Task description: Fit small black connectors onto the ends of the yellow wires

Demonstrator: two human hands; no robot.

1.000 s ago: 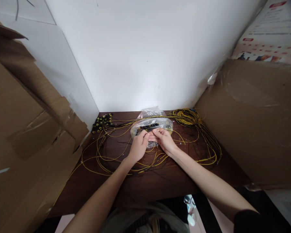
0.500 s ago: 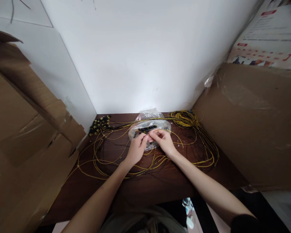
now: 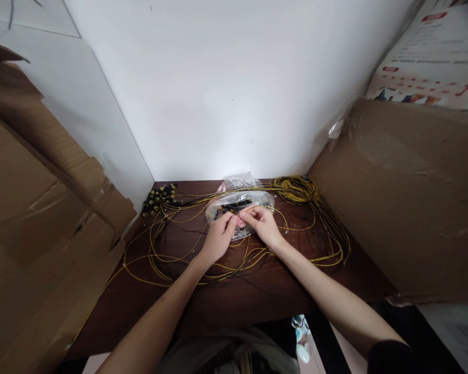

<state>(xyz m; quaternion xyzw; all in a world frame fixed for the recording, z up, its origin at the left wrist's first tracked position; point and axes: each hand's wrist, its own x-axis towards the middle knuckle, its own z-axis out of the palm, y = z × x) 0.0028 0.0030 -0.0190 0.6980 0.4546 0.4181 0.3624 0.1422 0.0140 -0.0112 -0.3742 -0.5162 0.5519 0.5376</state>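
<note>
Over a clear plastic bag with small black parts inside, my two hands meet fingertip to fingertip. My right hand is closed in a pinch on a thin yellow wire, whose free part curves out to the right. Close against it, my left hand is pinched too; what sits between its fingertips is too small and covered to make out. Loops of yellow and black wire lie on the table around and below my wrists.
A cluster of black and yellow connectors lies at the back left of the dark brown table. Coiled yellow wire is at the back right. Cardboard stands on the left and right, with a white wall behind.
The yellow wire's free part right of my right hand has drawn into a tighter curve. Both hands keep their pinch in nearly the same place; the view has shifted slightly.
</note>
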